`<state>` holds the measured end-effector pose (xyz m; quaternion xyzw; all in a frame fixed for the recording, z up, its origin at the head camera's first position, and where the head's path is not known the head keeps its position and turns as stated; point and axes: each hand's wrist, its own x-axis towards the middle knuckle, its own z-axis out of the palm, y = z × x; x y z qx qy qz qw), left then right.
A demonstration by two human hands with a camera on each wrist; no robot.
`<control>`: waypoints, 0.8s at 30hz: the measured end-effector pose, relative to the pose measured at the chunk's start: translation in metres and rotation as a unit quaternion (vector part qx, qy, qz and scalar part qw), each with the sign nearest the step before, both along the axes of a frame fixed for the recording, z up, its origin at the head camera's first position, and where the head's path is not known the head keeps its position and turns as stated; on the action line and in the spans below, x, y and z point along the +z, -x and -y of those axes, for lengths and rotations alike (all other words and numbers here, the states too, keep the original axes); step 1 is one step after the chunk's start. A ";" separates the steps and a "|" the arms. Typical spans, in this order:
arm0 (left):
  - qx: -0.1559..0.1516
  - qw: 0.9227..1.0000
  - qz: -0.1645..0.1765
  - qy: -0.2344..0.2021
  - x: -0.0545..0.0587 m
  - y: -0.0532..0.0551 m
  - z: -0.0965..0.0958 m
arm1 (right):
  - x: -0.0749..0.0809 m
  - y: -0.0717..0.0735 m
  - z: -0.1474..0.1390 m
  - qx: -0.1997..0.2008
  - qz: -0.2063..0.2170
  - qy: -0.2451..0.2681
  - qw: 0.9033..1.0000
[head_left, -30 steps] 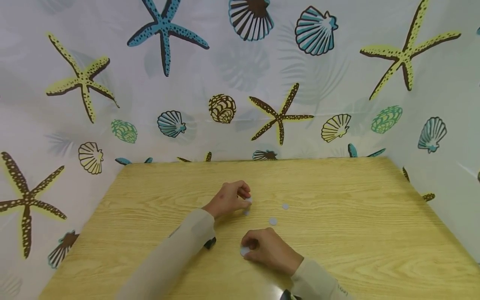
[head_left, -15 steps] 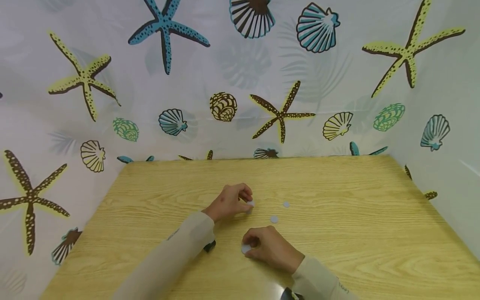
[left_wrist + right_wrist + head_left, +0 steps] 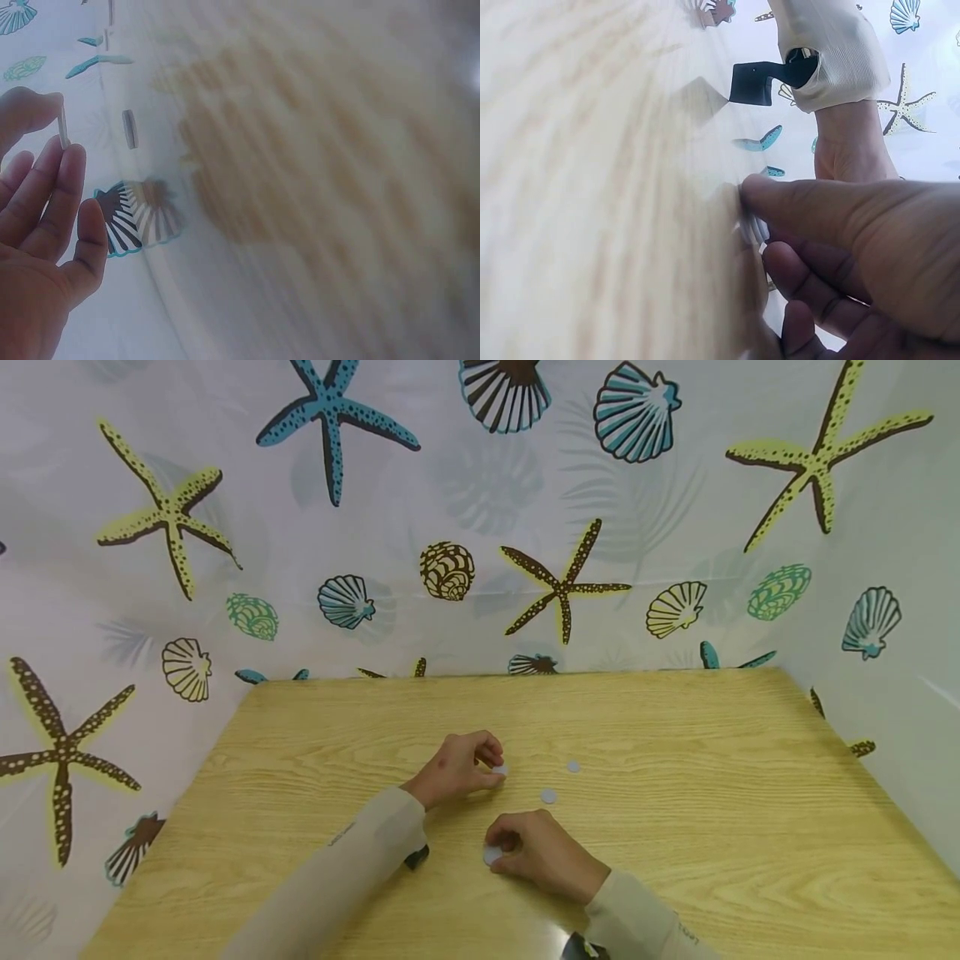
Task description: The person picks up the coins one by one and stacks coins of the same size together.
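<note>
In the head view my left hand (image 3: pixel 461 768) pinches a small silvery coin (image 3: pixel 500 770) between thumb and fingertips, left of the table's middle. The left wrist view shows this coin (image 3: pixel 63 126) edge-on, lying level, a small gap above its reflection in the table. Nearer me, my right hand (image 3: pixel 543 853) pinches a larger pale coin (image 3: pixel 492 855), close over the wood. Its thin bright edge (image 3: pixel 759 229) shows between thumb and fingers in the right wrist view. Two loose coins lie flat between and beyond the hands: one nearer (image 3: pixel 548 796), one smaller and farther (image 3: pixel 573 767).
The glossy wood-grain table (image 3: pixel 712 793) meets a white curtain (image 3: pixel 420 468) printed with starfish and shells at the back and sides. A black wrist mount (image 3: pixel 754 84) sticks out of the left sleeve (image 3: pixel 847 52).
My left hand has come down slightly toward the table with its coin, and the grey spot below that coin no longer shows. The right hand stays in place.
</note>
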<state>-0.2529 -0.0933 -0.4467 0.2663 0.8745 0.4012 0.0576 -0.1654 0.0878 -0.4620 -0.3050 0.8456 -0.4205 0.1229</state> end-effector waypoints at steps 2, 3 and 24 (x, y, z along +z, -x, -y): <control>0.001 1.000 0.003 0.000 0.000 0.000 0.000 | 0.000 0.000 0.000 -0.001 0.001 0.000 1.000; 0.003 1.000 0.004 0.001 0.000 -0.001 0.000 | 0.000 0.000 0.000 -0.002 0.001 0.000 1.000; -0.004 1.000 -0.004 0.001 0.001 -0.008 0.004 | 0.001 -0.002 -0.002 0.004 -0.003 0.002 1.000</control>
